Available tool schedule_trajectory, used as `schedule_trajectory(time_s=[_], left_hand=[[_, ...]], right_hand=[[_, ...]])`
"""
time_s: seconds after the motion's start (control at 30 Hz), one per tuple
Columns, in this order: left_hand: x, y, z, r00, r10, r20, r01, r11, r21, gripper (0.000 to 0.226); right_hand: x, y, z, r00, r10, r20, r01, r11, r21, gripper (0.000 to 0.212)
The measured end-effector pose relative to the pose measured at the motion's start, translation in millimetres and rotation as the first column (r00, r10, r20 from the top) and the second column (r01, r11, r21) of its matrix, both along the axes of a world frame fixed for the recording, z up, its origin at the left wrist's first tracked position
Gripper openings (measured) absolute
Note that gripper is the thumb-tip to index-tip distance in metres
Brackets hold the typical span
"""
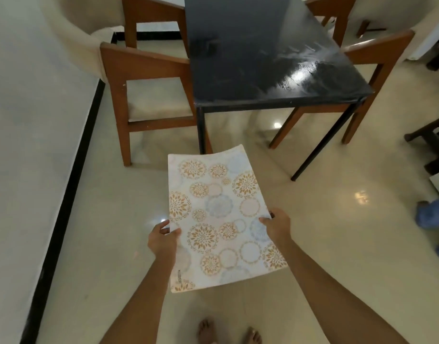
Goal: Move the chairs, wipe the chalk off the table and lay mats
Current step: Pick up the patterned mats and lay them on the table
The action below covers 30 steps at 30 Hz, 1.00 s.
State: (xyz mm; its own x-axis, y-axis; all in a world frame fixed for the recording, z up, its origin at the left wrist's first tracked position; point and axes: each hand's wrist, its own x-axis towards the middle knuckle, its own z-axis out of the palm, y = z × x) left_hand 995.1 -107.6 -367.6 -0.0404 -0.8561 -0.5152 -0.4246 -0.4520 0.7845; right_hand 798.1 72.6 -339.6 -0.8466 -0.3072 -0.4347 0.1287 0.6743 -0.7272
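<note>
I hold a white mat (220,214) printed with orange and blue flower circles flat in front of me, above the floor and short of the table. My left hand (163,239) grips its left edge and my right hand (276,225) grips its right edge. Ahead stands the black table (263,58), its top glossy with faint pale smears near the right corner. A wooden chair (144,95) stands at the table's left side, another chair (151,18) behind it. On the right, one chair (377,53) is tucked under the table and another chair (335,11) stands farther back.
A pale wall with a black skirting (64,194) runs along the left. My bare feet (228,331) stand on the shiny cream floor. Another person's jeans-clad leg (432,214) is at the right edge, near dark furniture (432,142).
</note>
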Motion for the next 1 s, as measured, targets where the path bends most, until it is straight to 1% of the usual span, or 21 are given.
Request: schedule_trajectory(time_s=[0.03, 0.07, 0.1, 0.13, 0.17, 0.2, 0.23, 0.37, 0.5, 0.6, 0.7, 0.77, 0.83, 0.93, 1.0], left_hand=[[1.7, 1.9, -3.7, 1.000, 0.016, -0.009, -0.015, 1.000, 0.022, 0.043], [3.4, 3.9, -7.4, 1.000, 0.027, -0.013, -0.026, 0.999, 0.037, 0.042], [5.0, 5.2, -10.4, 0.999, 0.039, -0.008, -0.038, 0.998, 0.045, 0.040], [6.1, 6.1, -12.5, 0.999, 0.049, 0.010, -0.050, 0.997, 0.052, 0.039], [7.1, 7.0, -14.1, 0.998, 0.055, 0.037, -0.057, 0.997, 0.060, 0.037], [7.9, 8.1, -15.4, 0.997, 0.051, 0.064, -0.055, 0.996, 0.071, 0.035], [8.3, 9.1, -17.0, 0.996, 0.043, 0.081, -0.050, 0.996, 0.081, 0.034], [8.5, 9.7, -24.0, 0.991, 0.057, 0.122, -0.072, 0.990, 0.123, 0.033], [8.0, 6.0, -27.8, 0.983, 0.032, 0.178, -0.053, 0.993, 0.110, 0.039], [10.0, 7.8, -29.3, 0.979, -0.031, 0.204, 0.012, 0.995, 0.096, 0.040], [13.2, 12.8, -30.3, 0.966, -0.120, 0.229, 0.102, 0.991, 0.091, 0.036], [14.2, 14.7, -29.6, 0.958, -0.148, 0.246, 0.125, 0.986, 0.107, 0.035], [13.4, 15.1, -27.0, 0.953, -0.165, 0.253, 0.130, 0.980, 0.147, 0.042], [11.7, 13.8, -21.8, 0.931, -0.224, 0.286, 0.171, 0.965, 0.199, 0.059], [10.3, 14.3, -18.7, 0.883, -0.289, 0.370, 0.244, 0.956, 0.164, 0.060]], right_hand=[[0.3, 0.8, -7.3, 1.000, -0.007, -0.010, 0.007, 1.000, 0.021, 0.020], [0.3, 0.7, -10.9, 0.999, -0.004, -0.034, 0.006, 0.998, 0.057, 0.021], [0.0, 1.0, -15.3, 0.998, -0.003, -0.059, 0.008, 0.997, 0.082, 0.017], [0.4, 0.5, -16.1, 0.997, -0.007, -0.078, 0.017, 0.993, 0.116, 0.008], [0.7, 0.1, -18.0, 0.995, -0.001, -0.100, 0.016, 0.989, 0.150, 0.009], [1.5, -0.2, -18.8, 0.994, 0.004, -0.110, 0.017, 0.983, 0.185, 0.016], [1.8, -0.5, -20.5, 0.993, 0.008, -0.119, 0.017, 0.977, 0.211, 0.019], [6.2, -0.3, -21.4, 0.985, 0.029, -0.173, 0.030, 0.943, 0.331, 0.022], [6.4, 5.1, -16.9, 0.949, 0.048, -0.311, 0.072, 0.928, 0.365, 0.024], [1.7, 14.1, -12.6, 0.920, 0.104, -0.378, 0.048, 0.927, 0.373, 0.034], [-3.9, 23.0, -8.9, 0.904, 0.144, -0.402, 0.001, 0.940, 0.340, 0.043], [-6.9, 27.6, -6.7, 0.898, 0.142, -0.416, -0.010, 0.953, 0.304, 0.041], [-8.4, 31.5, -5.6, 0.900, 0.096, -0.425, 0.011, 0.970, 0.242, 0.038], [-12.8, 37.4, -2.9, 0.933, -0.058, -0.355, 0.076, 0.996, 0.038, 0.038], [-18.5, 41.7, 1.2, 0.956, -0.152, -0.250, 0.122, 0.984, -0.129, 0.029]])
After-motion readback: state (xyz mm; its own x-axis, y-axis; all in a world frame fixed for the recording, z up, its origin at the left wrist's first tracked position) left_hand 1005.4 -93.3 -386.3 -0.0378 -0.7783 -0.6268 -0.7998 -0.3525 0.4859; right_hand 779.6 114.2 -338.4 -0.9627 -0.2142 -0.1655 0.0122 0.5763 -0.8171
